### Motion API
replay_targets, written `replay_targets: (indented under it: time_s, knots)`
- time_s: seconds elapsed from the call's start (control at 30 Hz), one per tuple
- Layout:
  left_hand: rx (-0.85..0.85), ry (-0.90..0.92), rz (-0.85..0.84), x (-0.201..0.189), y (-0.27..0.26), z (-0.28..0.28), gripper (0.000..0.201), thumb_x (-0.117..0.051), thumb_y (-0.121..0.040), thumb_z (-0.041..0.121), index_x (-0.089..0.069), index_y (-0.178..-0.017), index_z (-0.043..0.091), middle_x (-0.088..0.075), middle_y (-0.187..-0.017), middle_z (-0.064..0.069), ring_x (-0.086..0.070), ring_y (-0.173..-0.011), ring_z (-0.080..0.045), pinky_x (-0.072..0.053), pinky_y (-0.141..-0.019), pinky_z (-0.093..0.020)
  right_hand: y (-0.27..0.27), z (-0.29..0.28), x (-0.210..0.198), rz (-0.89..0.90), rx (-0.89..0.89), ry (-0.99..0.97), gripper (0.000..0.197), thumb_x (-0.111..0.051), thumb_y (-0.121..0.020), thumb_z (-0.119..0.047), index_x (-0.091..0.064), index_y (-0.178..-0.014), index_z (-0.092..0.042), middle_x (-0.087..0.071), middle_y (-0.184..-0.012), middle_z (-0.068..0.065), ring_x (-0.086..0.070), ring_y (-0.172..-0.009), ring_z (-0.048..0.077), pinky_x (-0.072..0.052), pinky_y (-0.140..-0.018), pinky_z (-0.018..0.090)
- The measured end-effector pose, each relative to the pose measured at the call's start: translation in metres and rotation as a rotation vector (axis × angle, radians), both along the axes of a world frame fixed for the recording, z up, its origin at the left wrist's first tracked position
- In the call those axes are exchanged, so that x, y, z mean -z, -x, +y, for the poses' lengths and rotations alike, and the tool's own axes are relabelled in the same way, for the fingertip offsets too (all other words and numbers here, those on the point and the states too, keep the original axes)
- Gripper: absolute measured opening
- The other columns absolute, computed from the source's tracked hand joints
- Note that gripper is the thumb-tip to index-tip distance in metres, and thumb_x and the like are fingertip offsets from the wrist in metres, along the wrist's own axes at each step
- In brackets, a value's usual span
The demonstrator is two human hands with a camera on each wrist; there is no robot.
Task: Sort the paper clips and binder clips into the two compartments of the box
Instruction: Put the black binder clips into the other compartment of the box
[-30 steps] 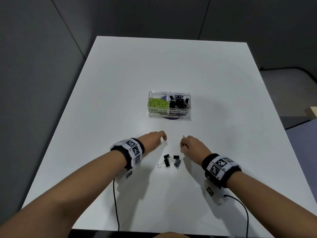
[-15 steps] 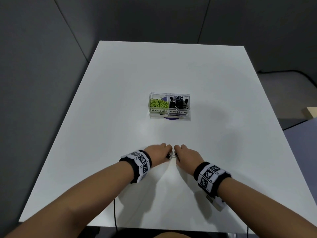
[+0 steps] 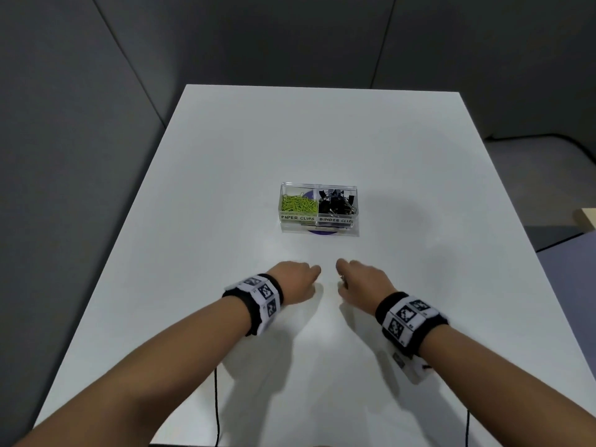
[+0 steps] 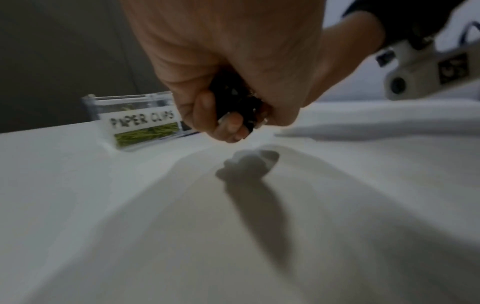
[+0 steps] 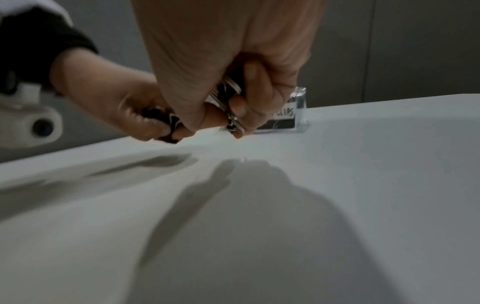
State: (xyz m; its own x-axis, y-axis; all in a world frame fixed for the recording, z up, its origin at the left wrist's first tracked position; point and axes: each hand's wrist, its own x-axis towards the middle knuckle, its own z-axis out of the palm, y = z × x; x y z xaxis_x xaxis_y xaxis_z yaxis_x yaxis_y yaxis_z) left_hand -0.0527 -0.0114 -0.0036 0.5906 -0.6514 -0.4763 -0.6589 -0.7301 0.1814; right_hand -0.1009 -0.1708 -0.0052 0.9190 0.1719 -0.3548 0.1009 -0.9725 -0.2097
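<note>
I have both hands low over the near middle of the white table (image 3: 225, 188), knuckles up and a small gap between them. My left hand (image 3: 295, 282) is curled into a fist, and the left wrist view shows black binder clips (image 4: 235, 100) bunched inside the curled fingers (image 4: 205, 107), the hand just clear of the table with its shadow below. My right hand (image 3: 362, 283) is curled too; the right wrist view shows it gripping more clips (image 5: 228, 96), black bodies with silver wire handles sticking out between thumb and fingers, the lowest handle close to the table surface. How many clips each hand holds I cannot tell, as the fingers cover most of them.

The clear plastic box (image 3: 319, 230) stands further out on the table, well apart from both hands and roughly centred ahead of them. Its left compartment, labelled PAPER CLIPS, holds a heap of green paper clips (image 3: 298, 204). Its right compartment, labelled BINDER CLIPS, holds a pile of black binder clips with wire handles (image 3: 337, 203). A purple disc (image 3: 322, 233) shows under the box at its near edge.

Each wrist carries a black band with white printed marker tiles (image 3: 263, 295), and a thin black cable (image 3: 216, 404) runs back from the left one toward me across the table.
</note>
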Motion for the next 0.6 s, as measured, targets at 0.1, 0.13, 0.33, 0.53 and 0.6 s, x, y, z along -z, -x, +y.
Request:
replay_targets:
  time_s: [0.1, 0.13, 0.33, 0.53, 0.6]
  knots:
    - [-0.078, 0.091, 0.009, -0.008, -0.024, 0.011, 0.021, -0.041, -0.095, 0.023, -0.048, -0.108, 0.008, -0.060, -0.107, -0.013, -0.059, -0.089, -0.029, -0.043, -0.070, -0.033, -0.030, -0.014, -0.022, -0.073, 0.055, -0.023, 0.020, -0.045, -0.090, -0.018, -0.045, -0.108, -0.010, -0.059, -0.101, 0.012, -0.055, -0.077, 0.027, -0.040, -0.064, 0.032]
    - [-0.091, 0.112, 0.013, -0.012, -0.033, 0.013, 0.021, -0.042, -0.094, 0.021, -0.048, -0.110, 0.009, -0.059, -0.108, -0.012, -0.059, -0.089, -0.028, -0.042, -0.070, -0.031, -0.042, -0.017, -0.029, -0.099, 0.074, -0.030, 0.019, -0.045, -0.090, -0.018, -0.045, -0.107, -0.010, -0.059, -0.100, 0.011, -0.054, -0.075, 0.026, -0.044, -0.066, 0.033]
    - [-0.195, 0.235, -0.014, -0.035, -0.078, 0.016, 0.036, -0.041, -0.094, 0.014, -0.042, -0.129, 0.013, -0.060, -0.114, -0.010, -0.054, -0.081, -0.025, -0.040, -0.070, -0.026, -0.120, -0.021, -0.047, -0.188, 0.021, 0.062, 0.026, -0.046, -0.091, -0.017, -0.044, -0.115, -0.008, -0.057, -0.101, 0.014, -0.053, -0.071, 0.030, -0.038, -0.059, 0.032]
    - [-0.125, 0.240, -0.065, -0.032, -0.102, 0.017, 0.029, -0.044, -0.094, 0.017, -0.051, -0.121, 0.009, -0.053, -0.119, -0.008, -0.056, -0.101, -0.025, -0.041, -0.080, -0.027, -0.146, -0.013, -0.026, -0.155, -0.024, 0.057, 0.036, -0.046, -0.088, -0.004, -0.045, -0.123, -0.012, -0.049, -0.113, 0.015, -0.054, -0.088, 0.032, -0.038, -0.062, 0.033]
    - [-0.119, 0.254, -0.059, -0.029, -0.105, 0.016, 0.031, -0.044, -0.096, 0.018, -0.049, -0.125, 0.008, -0.051, -0.122, -0.008, -0.054, -0.105, -0.025, -0.040, -0.083, -0.027, -0.144, -0.015, -0.022, -0.134, -0.025, 0.035, 0.041, -0.048, -0.088, -0.006, -0.043, -0.127, -0.016, -0.047, -0.118, 0.014, -0.054, -0.098, 0.034, -0.041, -0.066, 0.035]
